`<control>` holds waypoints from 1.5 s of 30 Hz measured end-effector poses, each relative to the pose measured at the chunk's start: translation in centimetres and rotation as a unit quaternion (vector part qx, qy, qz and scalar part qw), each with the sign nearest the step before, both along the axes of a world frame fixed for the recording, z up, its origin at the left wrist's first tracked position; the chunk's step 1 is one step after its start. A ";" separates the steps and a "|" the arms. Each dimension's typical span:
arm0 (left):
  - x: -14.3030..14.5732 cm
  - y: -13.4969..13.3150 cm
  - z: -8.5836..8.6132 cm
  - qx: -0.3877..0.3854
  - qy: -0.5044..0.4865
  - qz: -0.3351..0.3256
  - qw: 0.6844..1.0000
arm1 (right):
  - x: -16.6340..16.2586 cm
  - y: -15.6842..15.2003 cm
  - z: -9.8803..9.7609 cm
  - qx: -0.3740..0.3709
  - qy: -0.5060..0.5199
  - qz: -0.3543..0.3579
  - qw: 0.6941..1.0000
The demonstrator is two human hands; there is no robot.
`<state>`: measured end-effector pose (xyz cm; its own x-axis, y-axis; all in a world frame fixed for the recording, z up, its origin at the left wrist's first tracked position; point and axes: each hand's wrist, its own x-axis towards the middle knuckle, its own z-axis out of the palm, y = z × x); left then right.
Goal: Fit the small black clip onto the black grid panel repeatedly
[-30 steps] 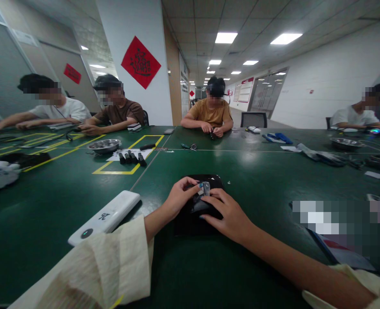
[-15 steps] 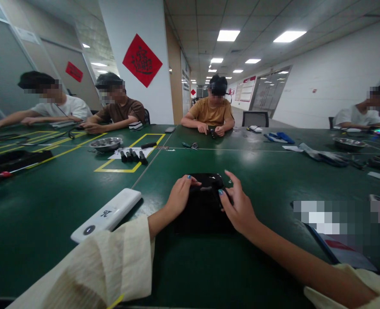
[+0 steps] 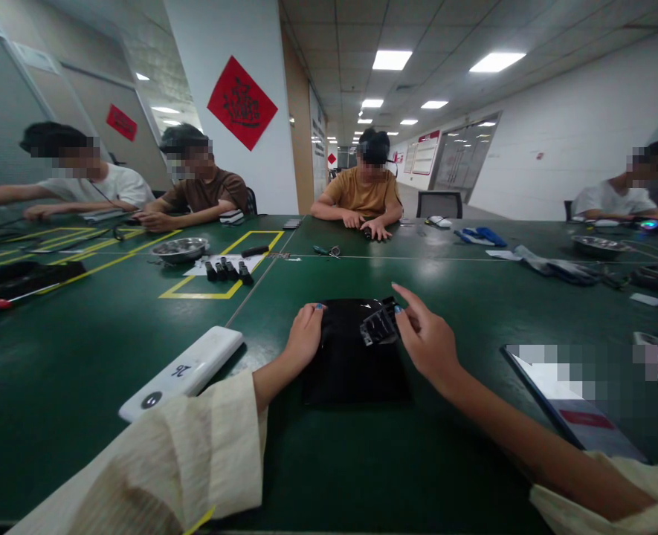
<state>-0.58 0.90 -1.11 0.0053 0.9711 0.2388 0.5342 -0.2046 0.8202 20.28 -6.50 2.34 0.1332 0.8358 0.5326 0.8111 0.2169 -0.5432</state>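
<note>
A flat black sheet point(image 3: 356, 371), perhaps a pouch, lies on the table in front of me with a glossy upper edge. My left hand point(image 3: 306, 334) is closed at its upper left edge, thumb and fingers together. Above the sheet's upper right part, my right hand point(image 3: 426, 334) pinches a small black part point(image 3: 378, 327) with greyish, shiny faces between thumb and fingers; its index finger points outward. What exactly this part is, I cannot make out. To the left of my left hand lies a white power bank point(image 3: 186, 371) marked 26.
The green table point(image 3: 451, 446) carries a metal bowl point(image 3: 181, 250), several short black cylinders point(image 3: 228, 270), pliers point(image 3: 327, 251), and gloves point(image 3: 555, 266). A dark-edged folder point(image 3: 574, 405) lies at right. Co-workers sit around, one opposite point(image 3: 359, 195).
My right hand has drawn slightly right with the small black part, now plainly visible. The left thumb has pulled back to the sheet's edge. The person opposite has lowered both hands to the table.
</note>
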 end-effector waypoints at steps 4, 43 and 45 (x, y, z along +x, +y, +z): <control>0.0 -0.1 0.1 -0.004 0.023 -0.032 0.999 | 0.5 0.0 0.7 0.018 -0.091 -0.059 0.994; 0.0 0.3 -0.4 0.038 0.136 -0.059 0.988 | -1.6 0.8 -0.3 0.136 -0.085 0.197 0.967; 0.0 0.3 -0.4 0.041 0.140 -0.057 0.988 | -1.6 0.6 -0.3 0.133 -0.090 0.213 0.964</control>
